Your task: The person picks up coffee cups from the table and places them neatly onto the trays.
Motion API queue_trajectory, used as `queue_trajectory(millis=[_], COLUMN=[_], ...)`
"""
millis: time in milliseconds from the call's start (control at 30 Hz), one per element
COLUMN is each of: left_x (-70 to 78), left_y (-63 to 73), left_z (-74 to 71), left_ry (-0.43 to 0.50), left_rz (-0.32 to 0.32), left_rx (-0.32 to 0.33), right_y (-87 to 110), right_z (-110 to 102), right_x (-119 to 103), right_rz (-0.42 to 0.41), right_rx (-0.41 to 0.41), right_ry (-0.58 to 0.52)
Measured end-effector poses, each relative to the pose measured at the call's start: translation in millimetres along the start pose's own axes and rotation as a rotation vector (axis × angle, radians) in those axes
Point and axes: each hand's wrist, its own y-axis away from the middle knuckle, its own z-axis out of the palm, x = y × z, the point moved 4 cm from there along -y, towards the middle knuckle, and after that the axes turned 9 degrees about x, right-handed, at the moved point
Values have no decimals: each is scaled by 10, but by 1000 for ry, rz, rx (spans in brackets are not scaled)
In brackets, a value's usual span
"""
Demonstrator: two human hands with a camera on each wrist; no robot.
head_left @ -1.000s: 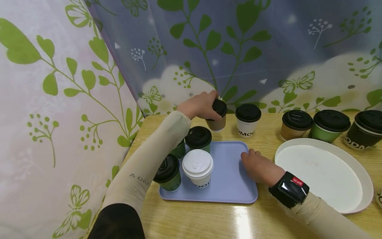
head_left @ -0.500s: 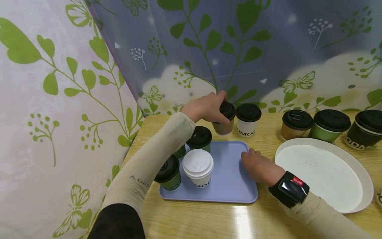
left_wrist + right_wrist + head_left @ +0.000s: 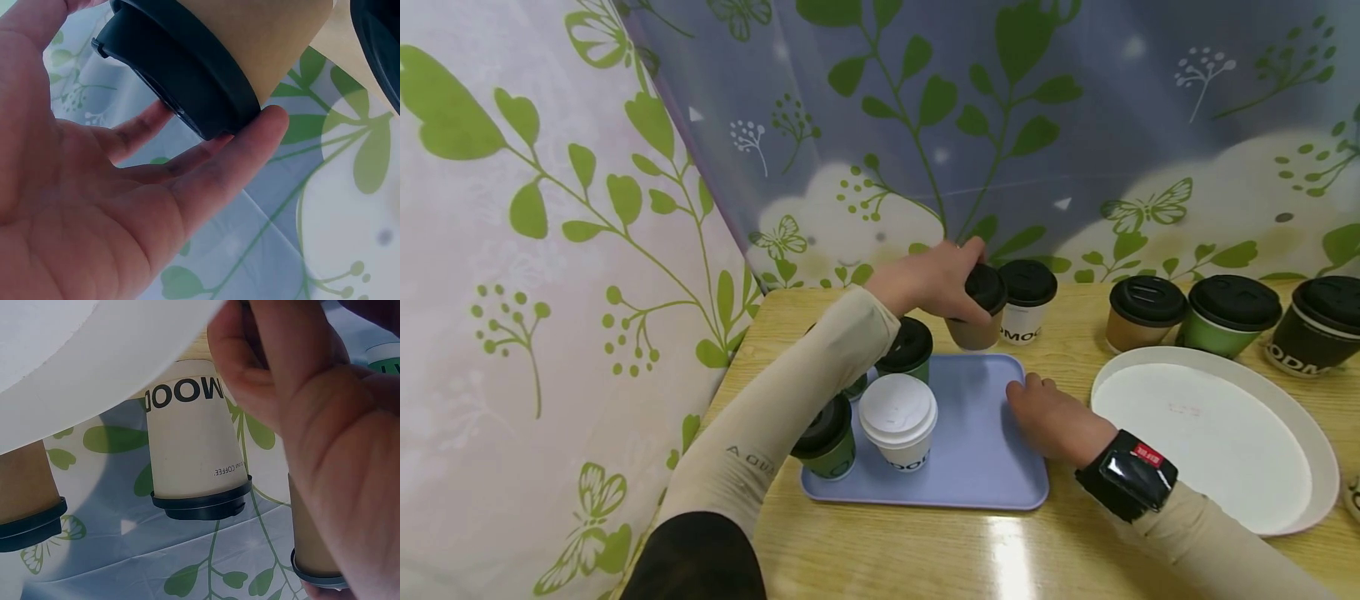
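My left hand (image 3: 936, 279) holds a brown paper coffee cup (image 3: 976, 335) by its black lid from above. In the left wrist view the fingers (image 3: 212, 181) reach around that lid. The cup is close over the far edge of a lavender tray (image 3: 977, 433) and overlaps a white black-lidded cup (image 3: 1021, 323) behind it. My right hand (image 3: 1051, 421) grips the tray's right edge with curled fingers. On the tray's left part stand a white-lidded cup (image 3: 897, 417) and several green cups with black lids, one green cup (image 3: 904, 348) at the back; my left sleeve partly hides others.
A round white tray (image 3: 1326, 492) lies to the right. Behind it stand a brown cup (image 3: 1138, 333), a green cup (image 3: 1217, 335) and a black cup (image 3: 1300, 343), all black-lidded. A patterned cloth (image 3: 880, 100) hangs behind the wooden table (image 3: 917, 550).
My left hand has moved right and slightly nearer with the brown cup, from beside the white cup to partly in front of it. My right hand has stayed at the tray's edge.
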Motion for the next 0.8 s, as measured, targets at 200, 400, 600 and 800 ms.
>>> queue_trajectory(millis=[200, 400, 600, 800], left_x=[70, 111, 118, 119], left_y=[45, 66, 90, 115], left_z=[41, 110, 148, 194], left_ry=[5, -9, -11, 15], left_rz=[18, 35, 28, 34], left_rx=[-35, -45, -58, -65], right_y=[-2, -9, -11, -10], right_z=[5, 12, 19, 21], right_x=[2, 5, 2, 1], right_rz=[5, 1, 2, -8], right_rx=[-8, -3, -6, 13], right_ry=[-4, 1, 8, 18])
